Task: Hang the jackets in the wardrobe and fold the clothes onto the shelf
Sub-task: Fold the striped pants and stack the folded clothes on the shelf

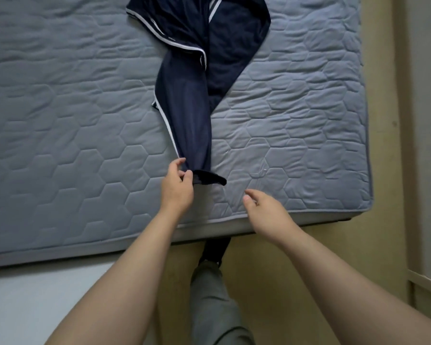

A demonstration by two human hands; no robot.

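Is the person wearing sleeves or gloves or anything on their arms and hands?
No. Both forearms are bare right up to the bottom edge of the picture, with no sleeves showing. The left hand and right hand have no gloves, and no rings, watch or bracelets can be seen. The fingernails look short and plain.

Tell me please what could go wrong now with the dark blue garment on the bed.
Only the left hand pinches the cuff of the navy garment; the right hand is open and apart. A one-sided pull may twist it further, since it already lies bunched. The cuff sits near the mattress edge and could slide off.
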